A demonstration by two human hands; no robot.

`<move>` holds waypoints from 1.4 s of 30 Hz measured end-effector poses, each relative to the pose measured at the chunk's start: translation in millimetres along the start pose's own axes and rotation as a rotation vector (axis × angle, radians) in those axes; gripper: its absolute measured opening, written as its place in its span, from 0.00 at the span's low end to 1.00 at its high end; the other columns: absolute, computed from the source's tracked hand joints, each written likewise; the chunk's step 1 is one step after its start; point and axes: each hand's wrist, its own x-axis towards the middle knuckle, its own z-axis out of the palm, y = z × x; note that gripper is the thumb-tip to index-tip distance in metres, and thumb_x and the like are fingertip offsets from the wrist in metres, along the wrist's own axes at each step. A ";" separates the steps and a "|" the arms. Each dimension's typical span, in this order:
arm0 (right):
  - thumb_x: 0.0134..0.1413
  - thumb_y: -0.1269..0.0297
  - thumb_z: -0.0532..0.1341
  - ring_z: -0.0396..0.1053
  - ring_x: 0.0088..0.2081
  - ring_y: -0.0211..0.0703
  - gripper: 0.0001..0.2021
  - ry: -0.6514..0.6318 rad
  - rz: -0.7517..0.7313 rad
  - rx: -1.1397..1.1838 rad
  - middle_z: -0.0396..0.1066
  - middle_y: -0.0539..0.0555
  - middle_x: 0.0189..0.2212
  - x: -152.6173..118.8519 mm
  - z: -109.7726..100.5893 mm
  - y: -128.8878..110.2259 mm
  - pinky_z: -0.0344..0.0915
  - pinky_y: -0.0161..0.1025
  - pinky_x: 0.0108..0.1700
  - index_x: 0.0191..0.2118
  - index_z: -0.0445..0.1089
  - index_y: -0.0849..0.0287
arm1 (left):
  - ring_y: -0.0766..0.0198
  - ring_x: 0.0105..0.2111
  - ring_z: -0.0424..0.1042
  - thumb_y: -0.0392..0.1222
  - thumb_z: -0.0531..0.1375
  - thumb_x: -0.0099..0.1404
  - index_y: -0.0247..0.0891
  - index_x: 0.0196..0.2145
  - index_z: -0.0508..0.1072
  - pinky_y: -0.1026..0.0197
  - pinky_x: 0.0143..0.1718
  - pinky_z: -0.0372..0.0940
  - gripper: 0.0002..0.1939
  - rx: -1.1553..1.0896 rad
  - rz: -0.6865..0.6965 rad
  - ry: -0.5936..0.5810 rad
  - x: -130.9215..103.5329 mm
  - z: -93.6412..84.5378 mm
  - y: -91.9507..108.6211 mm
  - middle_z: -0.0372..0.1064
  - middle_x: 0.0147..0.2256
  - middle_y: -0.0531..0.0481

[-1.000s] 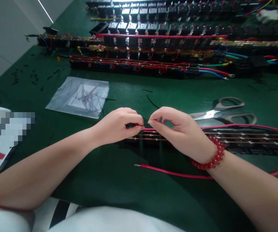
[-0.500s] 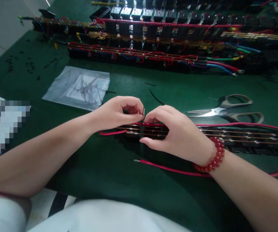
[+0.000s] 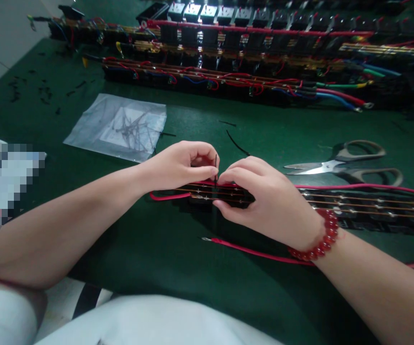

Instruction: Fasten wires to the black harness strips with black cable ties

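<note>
My left hand point(image 3: 181, 165) is closed in a pinch by a thin black cable tie point(image 3: 216, 165) that stands upright at its fingertips. The tie's lower end meets a long black bar point(image 3: 358, 223) strung with copper-coloured wires and bright solder joints. My right hand point(image 3: 269, 199) straddles this bar, thumb on the near side and fingers on the far side, close to the tie. A red wire point(image 3: 350, 186) runs along the bar's far edge and passes behind my right hand. Whether the tie loops fully around wire and bar is hidden.
Scissors point(image 3: 331, 166) lie half open beyond my right hand. A plastic bag point(image 3: 84, 129) of thin ties is at the left, with a loose black tie point(image 3: 236, 143) near the middle. Another red wire point(image 3: 257, 251) lies in front. Several wired bars point(image 3: 192, 79) line the back.
The view has shifted slightly, so most things appear a little further right. Both hands keep nearly the same pose at the bar, and the tie looks straighter between the fingertips.
</note>
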 end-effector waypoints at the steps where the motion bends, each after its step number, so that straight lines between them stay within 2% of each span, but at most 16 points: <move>1: 0.55 0.67 0.67 0.72 0.41 0.50 0.05 0.001 -0.002 -0.007 0.75 0.57 0.37 0.1 0.1 -0.4 0.72 0.46 0.42 0.38 0.71 0.59 | 0.74 0.24 0.62 0.36 0.61 0.62 0.35 0.33 0.71 0.70 0.25 0.57 0.02 0.002 0.004 -0.001 0.5 -0.5 0.0 0.65 0.25 0.58; 9: 0.54 0.69 0.66 0.71 0.40 0.52 0.11 0.015 -0.029 -0.060 0.75 0.57 0.36 -1.3 0.7 -2.7 0.70 0.45 0.40 0.44 0.69 0.59 | 0.73 0.25 0.66 0.34 0.60 0.62 0.35 0.34 0.70 0.70 0.25 0.58 0.01 -0.044 -0.012 -0.011 2.2 -0.8 -0.6 0.67 0.25 0.57; 16: 0.57 0.67 0.65 0.71 0.39 0.51 0.04 -0.003 -0.024 -0.072 0.75 0.59 0.36 -0.9 0.1 -4.1 0.70 0.46 0.40 0.38 0.70 0.59 | 0.73 0.26 0.63 0.35 0.61 0.63 0.35 0.34 0.69 0.69 0.27 0.58 0.02 -0.051 0.038 -0.015 1.8 1.6 -2.7 0.65 0.28 0.57; 21: 0.58 0.66 0.65 0.71 0.40 0.51 0.03 0.020 -0.028 -0.053 0.75 0.60 0.37 -1.5 -0.5 -3.3 0.71 0.47 0.41 0.38 0.72 0.59 | 0.72 0.27 0.64 0.36 0.62 0.62 0.35 0.34 0.70 0.69 0.28 0.59 0.04 -0.097 0.008 -0.018 1.9 0.0 -3.2 0.66 0.27 0.56; 27: 0.58 0.65 0.65 0.71 0.40 0.52 0.02 -0.032 0.039 -0.026 0.76 0.58 0.37 -0.7 -2.7 -4.7 0.72 0.50 0.42 0.38 0.72 0.55 | 0.72 0.25 0.67 0.39 0.63 0.62 0.36 0.35 0.72 0.69 0.25 0.60 0.05 -0.061 -0.027 -0.054 2.0 -7.4 -4.8 0.70 0.26 0.55; 34: 0.57 0.66 0.65 0.71 0.41 0.52 0.04 -0.073 0.029 0.001 0.76 0.58 0.38 -0.2 -1.8 -4.9 0.72 0.49 0.42 0.38 0.71 0.56 | 0.69 0.24 0.70 0.40 0.63 0.62 0.37 0.35 0.71 0.68 0.23 0.60 0.05 0.012 0.030 -0.104 1.7 -10.9 -8.8 0.70 0.24 0.55; 38: 0.56 0.67 0.65 0.72 0.42 0.52 0.07 -0.047 0.018 -0.004 0.76 0.58 0.39 0.2 -0.6 -4.3 0.72 0.48 0.43 0.41 0.71 0.57 | 0.69 0.26 0.70 0.38 0.62 0.63 0.37 0.35 0.71 0.68 0.25 0.61 0.04 0.016 0.052 -0.077 1.6 -8.0 -9.2 0.69 0.25 0.55; 42: 0.57 0.65 0.65 0.72 0.43 0.52 0.06 -0.078 0.027 -0.020 0.75 0.58 0.39 -0.3 -1.5 -3.8 0.72 0.48 0.42 0.40 0.70 0.56 | 0.72 0.26 0.66 0.37 0.61 0.63 0.36 0.33 0.71 0.69 0.27 0.61 0.02 -0.011 0.081 -0.050 1.7 -5.0 -9.3 0.67 0.27 0.56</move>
